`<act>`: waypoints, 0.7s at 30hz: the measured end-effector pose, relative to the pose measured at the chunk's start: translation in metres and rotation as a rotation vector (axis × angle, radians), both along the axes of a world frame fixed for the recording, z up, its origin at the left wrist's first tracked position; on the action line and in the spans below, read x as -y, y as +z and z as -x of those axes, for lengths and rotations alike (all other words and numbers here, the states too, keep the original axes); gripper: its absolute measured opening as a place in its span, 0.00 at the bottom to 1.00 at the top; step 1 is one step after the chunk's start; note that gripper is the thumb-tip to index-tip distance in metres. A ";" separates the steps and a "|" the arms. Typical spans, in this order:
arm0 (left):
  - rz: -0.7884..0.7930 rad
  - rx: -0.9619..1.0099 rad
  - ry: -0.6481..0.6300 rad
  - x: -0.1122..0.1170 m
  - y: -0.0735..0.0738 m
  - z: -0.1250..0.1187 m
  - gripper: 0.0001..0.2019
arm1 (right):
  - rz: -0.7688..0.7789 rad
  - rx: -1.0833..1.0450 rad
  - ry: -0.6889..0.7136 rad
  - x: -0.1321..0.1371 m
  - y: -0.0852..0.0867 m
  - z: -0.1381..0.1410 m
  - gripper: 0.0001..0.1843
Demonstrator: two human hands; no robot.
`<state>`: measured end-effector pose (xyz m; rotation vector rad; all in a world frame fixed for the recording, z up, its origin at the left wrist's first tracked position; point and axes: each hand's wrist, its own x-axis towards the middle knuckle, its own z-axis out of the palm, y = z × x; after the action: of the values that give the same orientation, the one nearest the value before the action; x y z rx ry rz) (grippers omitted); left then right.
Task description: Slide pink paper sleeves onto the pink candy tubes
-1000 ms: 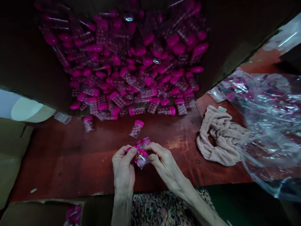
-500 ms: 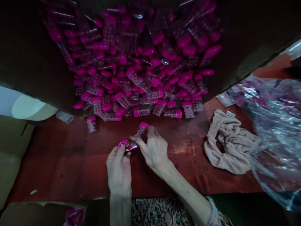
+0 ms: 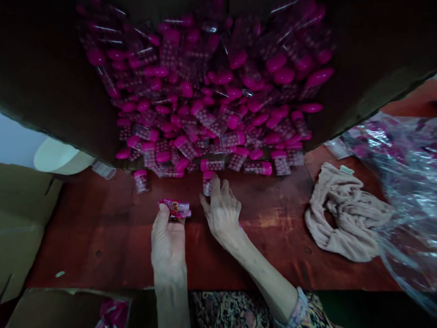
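My left hand (image 3: 167,237) pinches a small pink printed packet (image 3: 175,208) above the reddish-brown table (image 3: 99,235). My right hand (image 3: 222,209) reaches forward, its fingers closing on a small clear vial with a pink cap (image 3: 208,181) that lies on the table. Just beyond it, a large pile of the same pink-capped vials (image 3: 209,97) spills out of a dark cardboard box (image 3: 372,48) lying on its side. One vial (image 3: 141,181) lies apart at the left of the pile.
A beige cloth (image 3: 344,222) lies crumpled to the right, next to a big clear plastic bag (image 3: 409,186) with pink items. A cardboard box (image 3: 69,317) with pink packets sits at lower left. A cream round object (image 3: 58,155) lies far left.
Both hands held the packet together near me; the right hand let go and reached forward to a loose vial, while the left kept the packet and shifted slightly left.
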<state>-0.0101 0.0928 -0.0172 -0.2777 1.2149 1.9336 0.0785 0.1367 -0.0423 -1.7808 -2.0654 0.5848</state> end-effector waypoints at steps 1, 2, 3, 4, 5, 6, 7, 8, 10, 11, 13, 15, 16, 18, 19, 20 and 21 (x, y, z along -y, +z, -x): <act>0.014 0.034 0.005 -0.001 0.002 -0.001 0.07 | 0.033 -0.045 0.001 0.000 0.001 -0.003 0.26; 0.032 0.065 0.011 -0.003 0.004 -0.002 0.08 | 0.075 -0.120 0.003 -0.001 0.003 -0.007 0.26; 0.049 0.090 0.017 -0.004 0.007 -0.004 0.09 | 0.119 -0.215 0.009 -0.003 0.005 -0.012 0.26; 0.062 0.109 0.018 -0.006 0.009 -0.005 0.10 | 0.156 -0.316 0.020 -0.004 0.008 -0.018 0.25; 0.067 0.125 0.014 -0.008 0.011 -0.007 0.11 | 0.187 -0.406 0.038 -0.005 0.011 -0.024 0.25; 0.069 0.140 0.007 -0.009 0.012 -0.008 0.12 | 0.213 -0.491 0.062 -0.005 0.014 -0.031 0.24; 0.071 0.156 0.003 -0.011 0.014 -0.009 0.12 | 0.229 -0.560 0.080 -0.004 0.018 -0.039 0.22; 0.073 0.172 0.003 -0.012 0.015 -0.011 0.13 | 0.244 -0.625 0.089 -0.001 0.021 -0.046 0.22; 0.077 0.195 0.005 -0.014 0.017 -0.014 0.14 | 0.267 -0.771 0.068 0.009 0.028 -0.059 0.22; 0.076 0.199 0.006 -0.014 0.018 -0.015 0.14 | 0.273 -0.815 0.055 0.016 0.031 -0.063 0.22; 0.064 0.209 -0.002 -0.016 0.020 -0.019 0.15 | 0.232 -0.816 0.058 0.029 0.035 -0.070 0.23; 0.051 0.222 -0.018 -0.017 0.021 -0.023 0.15 | 0.127 -0.763 0.106 0.040 0.037 -0.071 0.25; 0.051 0.230 -0.026 -0.017 0.022 -0.025 0.15 | 0.070 -0.739 0.136 0.043 0.038 -0.071 0.26; 0.061 0.236 -0.054 -0.018 0.021 -0.028 0.14 | -0.026 -0.711 0.192 0.046 0.038 -0.070 0.27; 0.068 0.237 -0.072 -0.019 0.021 -0.030 0.13 | -0.050 -0.704 0.215 0.046 0.037 -0.070 0.27; 0.071 0.240 -0.091 -0.019 0.020 -0.032 0.12 | -0.064 -0.697 0.232 0.046 0.036 -0.070 0.28; 0.071 0.246 -0.109 -0.019 0.019 -0.033 0.11 | -0.070 -0.693 0.245 0.046 0.035 -0.070 0.28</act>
<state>0.0232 0.1116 0.0023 -0.4633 1.1126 1.7094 0.1487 0.0908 -0.0070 -1.0665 -1.7725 1.0118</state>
